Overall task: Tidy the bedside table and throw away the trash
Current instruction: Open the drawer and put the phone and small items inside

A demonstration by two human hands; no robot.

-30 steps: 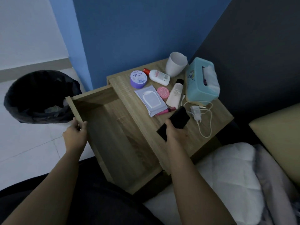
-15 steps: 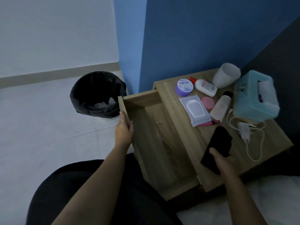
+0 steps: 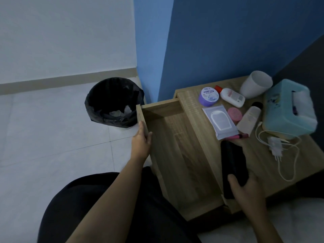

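A person is sitting beside a wooden bedside table [image 3: 254, 165] whose drawer [image 3: 177, 155] is standing pulled out, a black-lined trash bin [image 3: 112, 102] on the floor beyond. The left hand [image 3: 141, 142] is gripping the drawer's front edge, fingers curled over it. The right hand [image 3: 249, 192] is closing around a black phone [image 3: 232, 162] at the tabletop's near edge, beside a teal tissue box [image 3: 287, 109], toiletries and a white charger [image 3: 275, 146].
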